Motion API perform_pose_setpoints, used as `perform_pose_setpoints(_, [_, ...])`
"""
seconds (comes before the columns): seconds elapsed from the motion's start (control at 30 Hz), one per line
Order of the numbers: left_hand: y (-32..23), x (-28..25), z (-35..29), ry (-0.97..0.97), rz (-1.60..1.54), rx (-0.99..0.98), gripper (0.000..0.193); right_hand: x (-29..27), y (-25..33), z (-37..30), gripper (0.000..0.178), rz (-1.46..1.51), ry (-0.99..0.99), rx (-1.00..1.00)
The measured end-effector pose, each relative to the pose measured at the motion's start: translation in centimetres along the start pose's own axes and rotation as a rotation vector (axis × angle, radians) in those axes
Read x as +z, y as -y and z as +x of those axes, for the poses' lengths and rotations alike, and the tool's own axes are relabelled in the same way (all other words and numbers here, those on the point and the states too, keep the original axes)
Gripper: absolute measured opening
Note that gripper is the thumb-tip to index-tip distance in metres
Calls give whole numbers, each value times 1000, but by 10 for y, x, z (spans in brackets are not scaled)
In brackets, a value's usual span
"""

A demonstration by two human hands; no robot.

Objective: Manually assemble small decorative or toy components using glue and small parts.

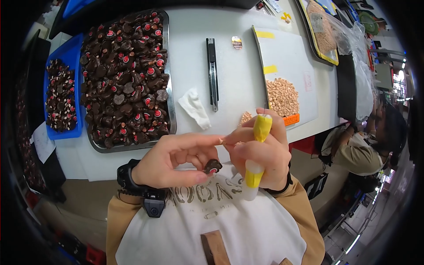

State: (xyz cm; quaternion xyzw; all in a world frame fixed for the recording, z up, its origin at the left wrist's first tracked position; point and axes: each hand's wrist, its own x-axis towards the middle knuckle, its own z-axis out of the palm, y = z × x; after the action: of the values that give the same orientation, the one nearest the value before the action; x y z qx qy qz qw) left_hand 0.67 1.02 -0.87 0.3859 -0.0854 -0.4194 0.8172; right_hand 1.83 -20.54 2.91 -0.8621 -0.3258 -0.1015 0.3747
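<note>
My left hand (176, 161) is closed on a small dark brown figure (212, 166) with a red and white spot, held low by the thumb. A tiny pale piece (221, 141) shows at the tip of my left index finger, where the fingertips of my right hand (265, 152) meet it; which hand grips it, I cannot tell. Wrapped in my right hand is a white squeeze bottle (254, 169) banded with yellow tape, its thin needle tip pointing away from me. Just beyond the right hand lies a small heap of pale pieces (245, 117).
A metal tray (173, 106) full of similar dark figures stands at left, beside a blue tray (79, 88) of brown and pale pieces. A utility knife (212, 73) and white cloth (194, 108) lie mid-table. More pale parts (283, 95) cover a board. Another person (357, 152) is at right.
</note>
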Motion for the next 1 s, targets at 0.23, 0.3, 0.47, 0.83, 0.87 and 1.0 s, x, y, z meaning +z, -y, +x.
perform_pose_setpoints(0.23, [-3,5,5,-98,29,-63,68,11,-6,-15,31,152,-122,332])
perform_pose_setpoints(0.3, [-3,5,7,-96,17,-61,70,13,-15,-19,33,66,-61,299])
perform_pose_setpoints(0.47, [-3,6,7,-82,40,-87,71,14,-25,-20,38,-146,103,239])
perform_pose_setpoints(0.83, [3,0,2,90,13,-45,70,7,0,-8,30,159,-54,138])
perform_pose_setpoints(0.87, [3,-1,1,98,-8,-51,71,9,0,-7,29,174,-75,122])
perform_pose_setpoints(1.0, [2,-5,0,184,-36,23,71,7,-2,-4,29,236,-14,74])
